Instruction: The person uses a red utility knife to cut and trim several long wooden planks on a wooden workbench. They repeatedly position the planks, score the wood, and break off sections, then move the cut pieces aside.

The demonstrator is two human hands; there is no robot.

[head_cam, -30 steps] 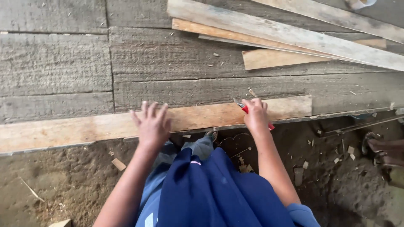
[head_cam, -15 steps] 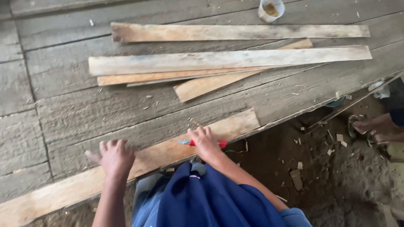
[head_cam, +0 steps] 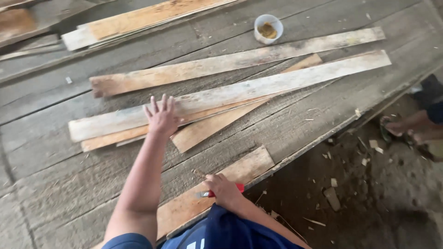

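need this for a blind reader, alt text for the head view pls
A person's left hand rests on a long plank on a wooden deck, while the right hand holds a red tool on a nearer board. A white cup stands beyond.

Two bare hands were in view — the left hand (head_cam: pixel 161 117) spread flat, the right hand (head_cam: pixel 224 190) closed around one red-handled tool (head_cam: pixel 220 192). Pale, weathered wooden planks (head_cam: pixel 240 90) lay loose on the grey boards: about six, counting the one at the upper left and the near one at the lower centre. One small white cup (head_cam: pixel 268 28) stood at the upper centre — alone.
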